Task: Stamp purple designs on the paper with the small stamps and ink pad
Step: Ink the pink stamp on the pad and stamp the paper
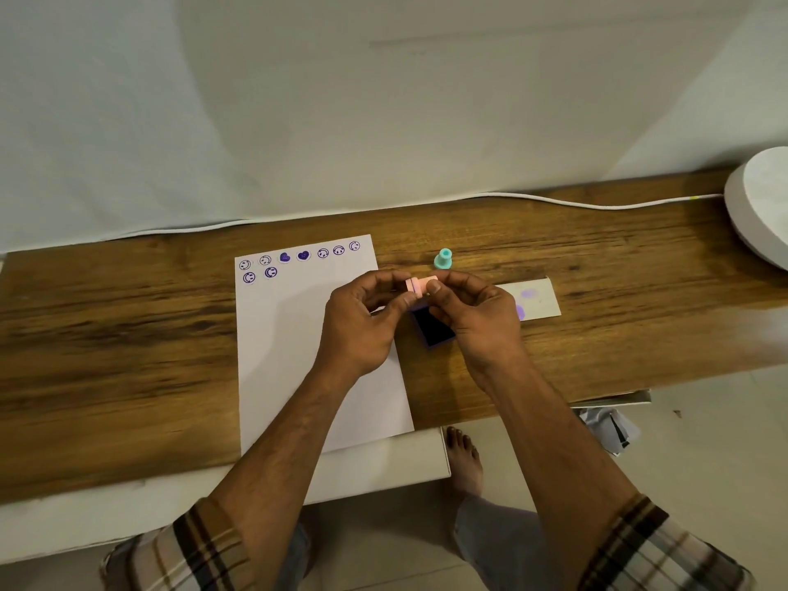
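A white paper (298,343) lies on the wooden table, with purple smiley and heart prints (294,258) along its top edge. Both hands hold a small pink stamp (420,285) in the air above the paper's right edge. My left hand (362,322) pinches its left end and my right hand (473,313) pinches its right end. Under my right hand sits the open ink pad (433,328), dark purple, partly hidden. A teal stamp (443,258) stands upright just beyond the hands.
A white strip of card with purple smudges (537,298) lies right of the ink pad. A white cable (554,201) runs along the table's back edge. A round white object (763,206) sits at the far right. A bare foot (464,458) is below the table's front edge.
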### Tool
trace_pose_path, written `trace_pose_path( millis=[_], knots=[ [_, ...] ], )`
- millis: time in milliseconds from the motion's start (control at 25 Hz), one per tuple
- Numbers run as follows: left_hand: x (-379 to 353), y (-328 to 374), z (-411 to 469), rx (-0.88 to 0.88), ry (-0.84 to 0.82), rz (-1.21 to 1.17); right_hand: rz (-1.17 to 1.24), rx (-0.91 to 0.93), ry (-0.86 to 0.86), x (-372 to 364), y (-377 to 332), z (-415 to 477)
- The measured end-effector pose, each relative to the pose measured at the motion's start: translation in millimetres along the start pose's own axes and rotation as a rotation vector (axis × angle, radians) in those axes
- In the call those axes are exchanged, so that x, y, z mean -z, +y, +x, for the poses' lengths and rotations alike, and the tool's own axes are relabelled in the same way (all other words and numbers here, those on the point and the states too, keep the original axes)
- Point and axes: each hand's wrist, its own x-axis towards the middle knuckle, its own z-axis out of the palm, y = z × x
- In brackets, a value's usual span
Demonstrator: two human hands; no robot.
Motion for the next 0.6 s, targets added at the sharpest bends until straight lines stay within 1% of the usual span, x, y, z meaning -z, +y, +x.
trace_pose_path(
  millis=[80,160,200,280,400,480,600],
  knots=[
    [-1,-3,2,0.026,0.004,-0.011,-0.018,0.035,0.0,2,0,0],
    [0,-7,3,0.05,0.022,0.019,-0.156,0.108,0.027,7,0,1],
    [1,-9,4,0.055,0.023,0.078,-0.271,0.155,0.046,10,1,2],
    [4,-17,3,0.022,-0.016,0.281,-0.489,0.233,0.065,17,4,2],
    [2,-23,-1,-0.081,-0.109,0.601,-0.697,0.293,0.024,21,10,2],
    [-2,-23,-3,-0.135,-0.129,0.694,-0.79,0.345,-0.009,19,14,3],
    [-5,-24,-3,-0.157,-0.156,0.756,-0.918,0.466,-0.007,15,20,4]
  ],
)
